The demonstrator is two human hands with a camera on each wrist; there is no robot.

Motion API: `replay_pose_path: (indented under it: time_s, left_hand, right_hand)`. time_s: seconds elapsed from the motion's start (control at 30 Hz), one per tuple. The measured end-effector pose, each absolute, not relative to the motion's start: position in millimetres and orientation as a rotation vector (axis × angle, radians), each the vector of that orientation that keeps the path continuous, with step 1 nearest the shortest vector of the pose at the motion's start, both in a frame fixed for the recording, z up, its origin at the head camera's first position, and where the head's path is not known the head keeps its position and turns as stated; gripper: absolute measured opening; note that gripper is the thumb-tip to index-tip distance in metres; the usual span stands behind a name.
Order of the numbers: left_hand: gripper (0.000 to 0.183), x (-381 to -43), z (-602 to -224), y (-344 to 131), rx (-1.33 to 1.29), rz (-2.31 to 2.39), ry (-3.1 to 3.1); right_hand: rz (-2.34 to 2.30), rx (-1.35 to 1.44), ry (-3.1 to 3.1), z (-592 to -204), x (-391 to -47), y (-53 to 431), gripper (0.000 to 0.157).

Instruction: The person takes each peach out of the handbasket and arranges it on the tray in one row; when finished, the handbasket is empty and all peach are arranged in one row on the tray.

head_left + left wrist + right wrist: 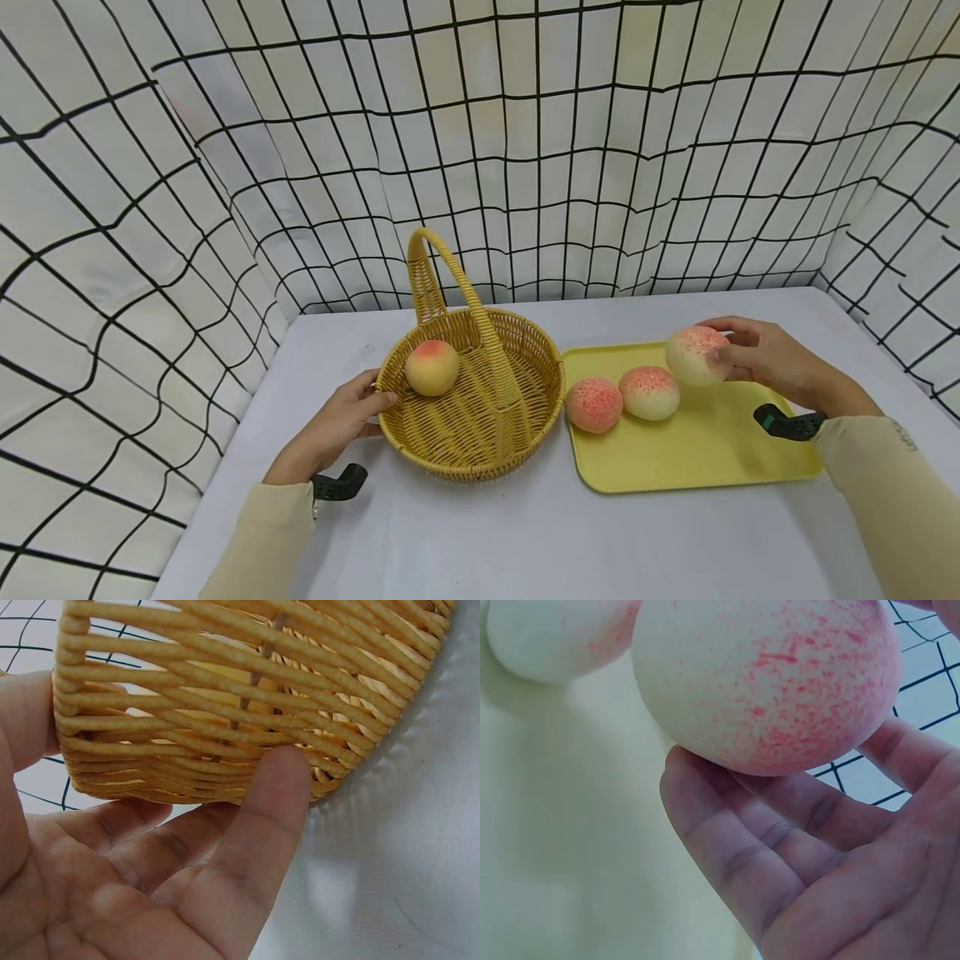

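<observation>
My left hand point(347, 421) grips the left rim of a yellow wicker basket point(472, 475), thumb over the edge. In the left wrist view its fingers point(281, 787) press against the woven side point(172, 720) and underside. One yellow peach with a red top point(432, 367) lies inside the basket, at its left. Over the yellow tray point(712, 458), my right hand point(780, 362) holds a pale peach with pink speckles point(696, 355) between thumb and fingers; in the right wrist view that peach point(772, 682) is raised off the tray. A pink peach point(594, 406) and another pale speckled peach point(649, 392) rest on the tray.
The basket's tall arched handle point(480, 308) rises over its middle. Basket and tray stand side by side, nearly touching, on a white-covered table point(480, 550). White walls with a black net point(562, 167) close off the back and sides.
</observation>
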State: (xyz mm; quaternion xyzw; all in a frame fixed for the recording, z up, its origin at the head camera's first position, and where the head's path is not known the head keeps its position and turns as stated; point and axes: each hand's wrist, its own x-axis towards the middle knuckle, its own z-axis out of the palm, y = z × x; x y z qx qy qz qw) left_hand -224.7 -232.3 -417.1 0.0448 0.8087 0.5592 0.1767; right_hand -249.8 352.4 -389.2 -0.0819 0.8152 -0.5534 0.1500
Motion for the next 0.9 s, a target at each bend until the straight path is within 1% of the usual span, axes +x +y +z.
replay_pose_path:
  time_s: [0.53, 0.9]
  left_hand:
    - [0.061, -224.5, -416.7, -232.3, 0.126, 1.583, 2.294]
    - [0.06, -225.2, -417.2, -232.4, 0.126, 1.588, 2.287]
  right_hand:
    - [-1.536, -0.173, 2.365, -413.1, -245.6, 359.3, 0.056]
    - [-1.396, -0.149, 2.44, -418.7, -241.2, 357.1, 0.065]
